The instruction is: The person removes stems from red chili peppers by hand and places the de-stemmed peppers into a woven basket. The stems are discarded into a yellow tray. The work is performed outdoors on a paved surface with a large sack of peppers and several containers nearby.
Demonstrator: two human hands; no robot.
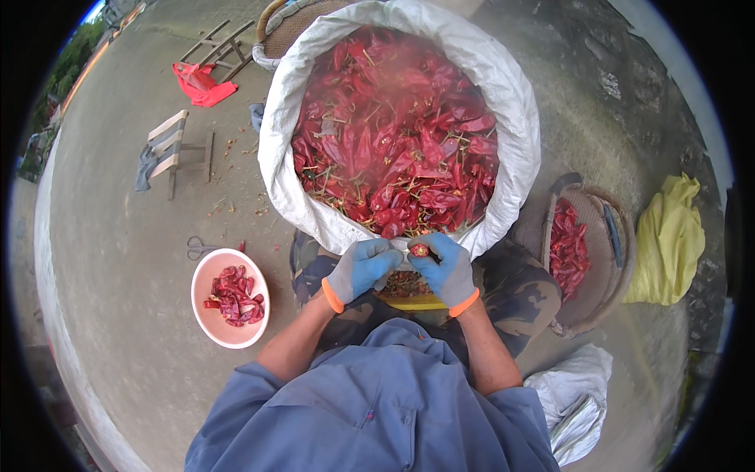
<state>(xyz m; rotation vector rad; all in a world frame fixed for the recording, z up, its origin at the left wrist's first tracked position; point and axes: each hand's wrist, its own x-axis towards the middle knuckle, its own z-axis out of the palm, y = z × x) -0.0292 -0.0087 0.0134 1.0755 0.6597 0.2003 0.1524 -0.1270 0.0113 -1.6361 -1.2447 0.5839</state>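
Note:
My right hand (443, 268), in a grey and blue glove with an orange cuff, grips a dried red chili pepper (419, 250), its cut or stemless end facing up. Beside it, my left hand (367, 269), gloved alike, has its fingers drawn together; whether they pinch anything small cannot be told. Both hands are at the near rim of a large white woven sack (519, 127) full of dried red chilies (407, 141) with stems among them. Below the hands, between the knees, a yellow-rimmed container (413, 303) holds small stem and chili scraps.
On the left stand a pink basin (201, 321) of chilies, scissors (197, 248), a folding stool (168, 144) with a glove, and a red bag (203, 85). To the right are a woven basket (607, 283) of chilies, a yellow sack (669, 242) and a white sack (575, 389).

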